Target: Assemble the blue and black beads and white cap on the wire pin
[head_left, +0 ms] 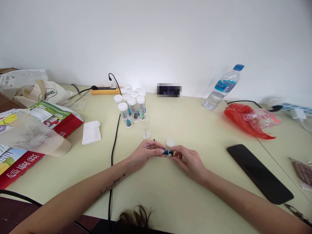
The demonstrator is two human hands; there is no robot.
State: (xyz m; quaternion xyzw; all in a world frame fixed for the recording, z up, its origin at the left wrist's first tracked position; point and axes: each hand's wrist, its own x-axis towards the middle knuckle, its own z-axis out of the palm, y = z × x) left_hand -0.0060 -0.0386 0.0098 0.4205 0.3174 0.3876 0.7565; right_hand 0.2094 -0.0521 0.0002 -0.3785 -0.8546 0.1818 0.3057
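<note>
Between the fingertips of my left hand (144, 154) is a small blue and black part (166, 151), too small to name exactly. Thin metal wire and a little black tip stick up by the same hand. My right hand (191, 162) pinches the black end of that part from the other side. Just beyond my fingers lies a round white cap (170, 142). A clear tube (146, 132) with a white base stands uncapped behind my left hand. Farther back, several clear tubes with white caps (132, 101) stand in a cluster, with small blue and dark pieces inside.
A black cable (114, 146) crosses the table left of the tubes. Folded tissue (91, 132), a frosted plastic cup (36, 136) and boxes lie left. An orange power strip (106, 91), water bottle (223, 87), red bag (243, 122) and black phone (259, 172) surround the workspace.
</note>
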